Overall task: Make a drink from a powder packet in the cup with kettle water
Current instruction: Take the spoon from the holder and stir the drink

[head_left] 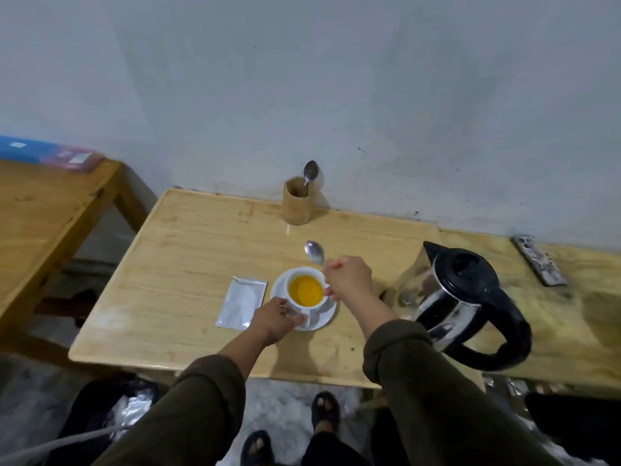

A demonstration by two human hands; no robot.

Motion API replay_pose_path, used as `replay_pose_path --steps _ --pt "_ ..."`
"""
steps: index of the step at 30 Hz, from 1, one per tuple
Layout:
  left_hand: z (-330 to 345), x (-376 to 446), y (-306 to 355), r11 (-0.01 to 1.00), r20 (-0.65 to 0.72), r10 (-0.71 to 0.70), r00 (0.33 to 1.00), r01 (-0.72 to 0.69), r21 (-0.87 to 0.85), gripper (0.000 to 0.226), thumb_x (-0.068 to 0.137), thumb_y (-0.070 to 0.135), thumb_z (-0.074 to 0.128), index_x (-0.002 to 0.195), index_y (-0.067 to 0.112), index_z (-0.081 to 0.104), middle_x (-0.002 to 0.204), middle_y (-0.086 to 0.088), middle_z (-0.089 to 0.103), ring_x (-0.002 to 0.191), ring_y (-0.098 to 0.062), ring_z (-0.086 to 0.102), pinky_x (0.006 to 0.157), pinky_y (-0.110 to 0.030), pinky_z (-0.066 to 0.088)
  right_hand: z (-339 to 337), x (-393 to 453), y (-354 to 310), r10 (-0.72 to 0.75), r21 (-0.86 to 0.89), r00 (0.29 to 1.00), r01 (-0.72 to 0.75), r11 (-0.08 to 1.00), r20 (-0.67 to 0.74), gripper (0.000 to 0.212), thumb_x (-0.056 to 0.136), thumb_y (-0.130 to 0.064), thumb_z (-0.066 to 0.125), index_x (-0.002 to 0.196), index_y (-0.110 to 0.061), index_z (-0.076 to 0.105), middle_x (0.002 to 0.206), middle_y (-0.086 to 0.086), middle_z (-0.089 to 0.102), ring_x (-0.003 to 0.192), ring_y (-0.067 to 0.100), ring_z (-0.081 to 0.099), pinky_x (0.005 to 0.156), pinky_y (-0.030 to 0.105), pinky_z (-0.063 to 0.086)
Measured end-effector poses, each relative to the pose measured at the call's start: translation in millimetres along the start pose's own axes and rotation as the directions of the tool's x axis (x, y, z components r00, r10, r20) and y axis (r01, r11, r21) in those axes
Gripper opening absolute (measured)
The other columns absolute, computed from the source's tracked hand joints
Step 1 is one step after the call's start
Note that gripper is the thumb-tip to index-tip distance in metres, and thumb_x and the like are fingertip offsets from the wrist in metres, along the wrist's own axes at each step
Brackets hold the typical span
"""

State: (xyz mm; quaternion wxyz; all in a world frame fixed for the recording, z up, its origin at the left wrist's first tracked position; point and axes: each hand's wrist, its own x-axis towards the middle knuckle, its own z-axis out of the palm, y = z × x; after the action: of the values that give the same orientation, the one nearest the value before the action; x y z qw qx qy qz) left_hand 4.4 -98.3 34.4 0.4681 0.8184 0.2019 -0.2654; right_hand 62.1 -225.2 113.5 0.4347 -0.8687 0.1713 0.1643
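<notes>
The white cup (306, 292) stands on its saucer (322, 318) near the middle of the tabletop (188, 250) and holds orange liquid, so powder and water appear to be already in; stirring is the likely step in hand. Your left hand (276, 318) is closed on the cup's near side at the handle, steadying it. Your right hand (347, 276) is closed on a teaspoon (315, 252) at the cup's far right rim. The spoon's bowl points up and away from you, clear of the liquid, with its long axis running from your fist toward the wall. To stir, you must turn the bowl down into the cup, which lies directly below and left of the right hand.

The silver packet (242, 302) lies flat just left of the saucer, touching or nearly touching it. The kettle (463, 299) stands to the right, near your right forearm; keep that elbow in. A wooden holder (297, 205) with a second spoon (309, 173) stands at the far edge, well apart. Open room lies left and ahead.
</notes>
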Motion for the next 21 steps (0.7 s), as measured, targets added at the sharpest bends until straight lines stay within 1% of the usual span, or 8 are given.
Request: replay_pose_path --steps 3,7,9,11,13,16,19,21 --pt "1.2 -1.4 -0.9 1.000 -0.009 -0.003 1.000 0.003 -0.007 0.070 0.081 0.040 0.069 0.139 0.010 0.043 0.138 -0.005 0.055 0.127 -0.024 0.052 0.104 -0.033 0.041 -5.7 -4.5 5.2 0.089 -0.173 0.991 -0.070 0.982 0.102 0.020 0.086 -0.011 0.054 0.067 -0.007 0.061 0.054 0.008 0.063 0.054 0.023 0.065 0.073 0.035 0.061" --pt "1.4 -2.2 1.0 0.999 -0.019 -0.022 1.000 0.021 -0.037 0.070 0.080 0.037 0.070 0.139 0.010 0.043 0.139 -0.006 0.054 0.128 -0.024 0.051 0.104 -0.033 0.041 -6.5 1.1 10.3 0.103 -0.406 0.975 -0.016 0.914 0.195 0.025 0.081 -0.008 0.060 0.057 -0.011 0.055 0.023 -0.004 0.050 0.041 0.013 0.057 0.051 0.025 0.054" --pt "3.1 -2.9 1.6 0.999 -0.029 -0.033 0.999 0.032 -0.012 0.070 0.080 0.038 0.070 0.138 0.010 0.044 0.138 -0.006 0.055 0.126 -0.024 0.052 0.102 -0.033 0.042 -2.7 4.9 10.2 0.064 -0.634 0.967 0.111 0.765 0.246 0.024 0.077 -0.015 0.066 0.058 -0.015 0.052 0.019 -0.006 0.045 0.045 0.011 0.052 0.043 0.023 0.042" --pt "4.5 -4.3 3.6 0.999 -0.054 -0.037 0.998 0.039 0.021 0.068 0.080 0.039 0.069 0.137 0.011 0.045 0.137 -0.006 0.056 0.125 -0.024 0.053 0.100 -0.032 0.042 1.4 4.4 5.9 0.025 -0.731 0.962 0.189 0.656 0.271 0.011 0.075 -0.020 0.069 0.069 -0.016 0.060 0.037 0.001 0.058 0.051 0.012 0.055 0.045 0.023 0.038" --pt "5.5 -3.8 4.9 0.998 -0.066 -0.041 0.997 0.043 0.036 0.067 0.080 0.040 0.069 0.135 0.011 0.047 0.137 -0.005 0.056 0.124 -0.023 0.053 0.099 -0.031 0.042 6.5 11.6 6.8 0.016 -0.735 0.951 0.229 0.638 0.310 0.005 0.075 -0.018 0.068 0.078 -0.014 0.066 0.042 0.002 0.061 0.061 0.015 0.066 0.052 0.022 0.045" --pt "7.0 -4.3 5.7 0.998 -0.070 -0.050 0.996 0.052 0.029 0.068 0.080 0.040 0.069 0.137 0.011 0.045 0.138 -0.005 0.055 0.125 -0.023 0.052 0.101 -0.032 0.042 4.1 13.4 5.3 0.023 -0.658 0.957 0.180 0.731 0.288 0.009 0.073 -0.012 0.067 0.081 -0.013 0.062 0.019 -0.003 0.045 0.050 0.014 0.057 0.044 0.022 0.043" --pt "7.9 -4.5 5.8 0.998 -0.075 -0.060 0.995 0.063 0.029 0.071 0.081 0.040 0.067 0.140 0.011 0.041 0.141 -0.006 0.053 0.128 -0.023 0.051 0.104 -0.033 0.042 -3.1 15.4 5.6 -0.059 -0.485 0.961 0.188 0.854 0.270 0.008 0.080 -0.007 0.060 0.085 -0.012 0.064 0.067 0.010 0.067 0.064 0.020 0.059 0.058 0.028 0.052" --pt "7.9 -4.7 6.2 0.997 -0.073 -0.057 0.996 0.061 0.055 0.071 0.083 0.041 0.065 0.142 0.012 0.040 0.142 -0.006 0.052 0.130 -0.024 0.049 0.105 -0.032 0.041 -7.5 16.7 9.5 -0.139 -0.358 0.972 0.199 0.912 0.187 0.014 0.082 -0.006 0.061 0.091 -0.012 0.069 0.088 0.003 0.064 0.082 0.019 0.059 0.071 0.026 0.049"
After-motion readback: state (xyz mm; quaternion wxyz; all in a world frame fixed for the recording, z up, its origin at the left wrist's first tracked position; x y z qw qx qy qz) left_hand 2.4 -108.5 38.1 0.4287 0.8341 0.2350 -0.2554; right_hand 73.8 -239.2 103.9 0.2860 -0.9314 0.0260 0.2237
